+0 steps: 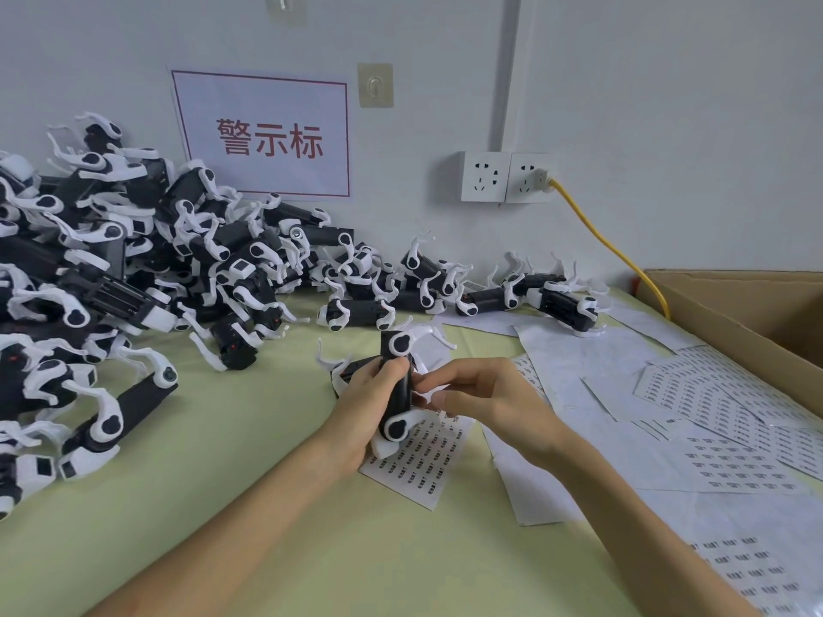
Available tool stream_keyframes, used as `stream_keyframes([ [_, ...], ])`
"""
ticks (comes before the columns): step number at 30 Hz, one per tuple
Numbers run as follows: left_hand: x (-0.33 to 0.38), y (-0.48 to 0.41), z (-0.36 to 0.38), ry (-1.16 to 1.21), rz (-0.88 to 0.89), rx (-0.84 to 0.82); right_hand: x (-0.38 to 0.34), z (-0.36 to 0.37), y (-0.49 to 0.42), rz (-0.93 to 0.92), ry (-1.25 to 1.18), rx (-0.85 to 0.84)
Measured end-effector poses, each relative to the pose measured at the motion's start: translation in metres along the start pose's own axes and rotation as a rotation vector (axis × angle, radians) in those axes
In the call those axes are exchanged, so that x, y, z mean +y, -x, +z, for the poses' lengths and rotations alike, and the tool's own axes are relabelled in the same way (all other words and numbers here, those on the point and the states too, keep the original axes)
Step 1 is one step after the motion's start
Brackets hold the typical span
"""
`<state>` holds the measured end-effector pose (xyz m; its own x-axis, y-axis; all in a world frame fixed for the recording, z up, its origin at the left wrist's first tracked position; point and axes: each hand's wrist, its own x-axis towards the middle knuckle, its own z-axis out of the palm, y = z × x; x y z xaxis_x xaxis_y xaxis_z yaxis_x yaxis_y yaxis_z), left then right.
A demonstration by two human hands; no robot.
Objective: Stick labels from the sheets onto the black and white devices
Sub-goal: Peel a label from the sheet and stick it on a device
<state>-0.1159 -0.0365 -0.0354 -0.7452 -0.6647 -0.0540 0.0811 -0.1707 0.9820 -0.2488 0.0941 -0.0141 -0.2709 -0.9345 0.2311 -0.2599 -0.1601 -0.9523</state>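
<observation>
Centre of pale green table [267,483]: left hand [369,403] grips an upright black-and-white plastic device [402,396] above a white printed label sheet [423,460]. From the right, right hand [485,398] pinches the device's side; any label is hidden. Heap of similar devices [111,269] far left.

- Pile [111,269] crowds the table's [249,505] left and back
- Front-left table lies open
- Device [398,394] held upright fills the middle
- Sheets [712,407] lie flat at right
- Box [757,305] walls the far right
</observation>
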Motion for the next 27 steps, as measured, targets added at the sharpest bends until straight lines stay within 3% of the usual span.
stream_keyframes([
  [5,0.001,0.0,0.001,0.079,-0.041,-0.036,0.0,-0.001,0.001,-0.006,-0.003,-0.001],
  [14,-0.002,0.001,0.001,-0.067,0.031,-0.01,-0.005,-0.005,0.001,-0.03,0.005,-0.015],
  [21,0.012,0.01,0.008,0.194,-0.028,-0.109,-0.007,-0.011,-0.001,-0.032,0.031,0.106],
  [27,0.014,0.015,0.011,0.189,0.004,-0.123,-0.008,-0.014,-0.002,-0.042,0.003,0.18],
])
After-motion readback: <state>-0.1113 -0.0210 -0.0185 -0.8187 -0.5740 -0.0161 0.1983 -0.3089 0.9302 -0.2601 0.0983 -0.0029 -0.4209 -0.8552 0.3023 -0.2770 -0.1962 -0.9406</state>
